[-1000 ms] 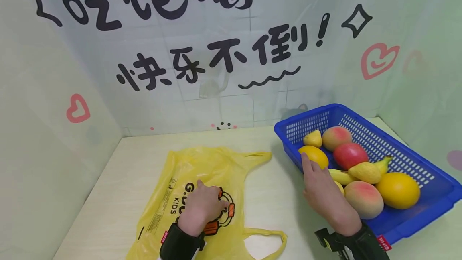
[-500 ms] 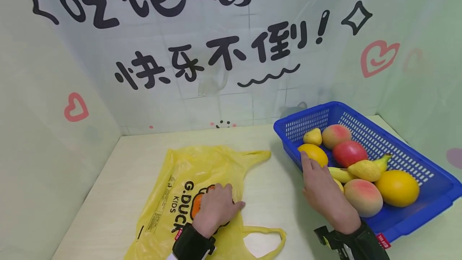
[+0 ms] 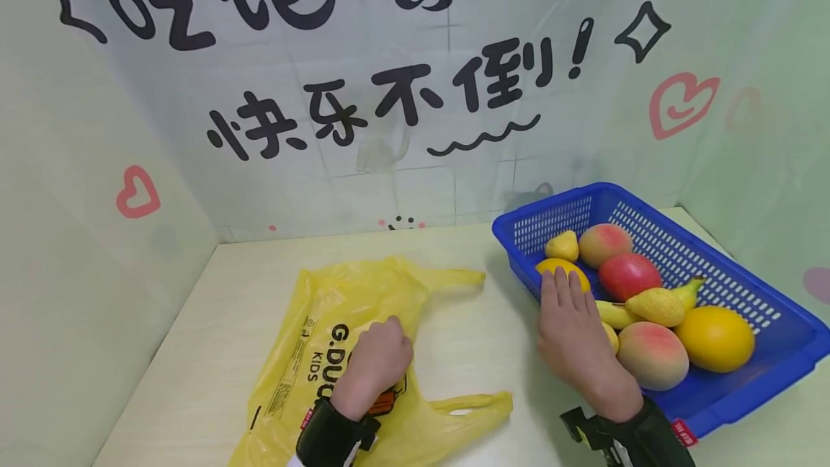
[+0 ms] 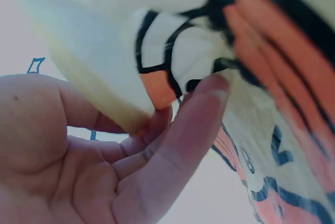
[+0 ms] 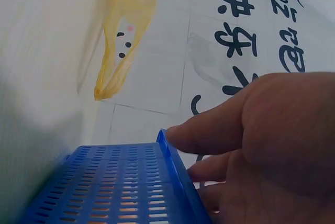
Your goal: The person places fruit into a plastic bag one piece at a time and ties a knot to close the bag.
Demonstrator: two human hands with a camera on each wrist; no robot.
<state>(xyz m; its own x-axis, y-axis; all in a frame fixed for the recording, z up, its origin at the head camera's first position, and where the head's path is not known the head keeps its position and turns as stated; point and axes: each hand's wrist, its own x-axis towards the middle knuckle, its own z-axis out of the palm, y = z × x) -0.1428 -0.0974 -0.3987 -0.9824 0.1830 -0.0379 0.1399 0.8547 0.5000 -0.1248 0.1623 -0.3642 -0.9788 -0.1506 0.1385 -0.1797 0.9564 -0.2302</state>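
A flat yellow plastic carrier bag (image 3: 353,290) with black lettering and an orange printed design lies on the table. My left hand (image 3: 379,359) is over its middle, pinching the bag between thumb and fingers; in the left wrist view, a fold of the printed film (image 4: 162,85) is lifted there. The bag's two handles point right. My right hand (image 3: 577,341) rests on the left rim of a blue plastic basket (image 3: 774,373), fingers straight and beside a yellow fruit (image 3: 555,265). In the right wrist view, the thumb (image 5: 209,127) is at the basket's rim.
The basket holds a small yellow pear (image 3: 561,246), peaches (image 3: 652,356), a red fruit (image 3: 629,279), bananas (image 3: 614,315) and a large orange-yellow fruit (image 3: 715,339). A printed curtain (image 3: 389,186) hangs behind the pale table (image 3: 214,323).
My left hand moved right across the bag, then took hold of it and drew slightly left; the bag's right edge lifts and its lower handle narrows. My right hand shifted slightly on the basket rim.
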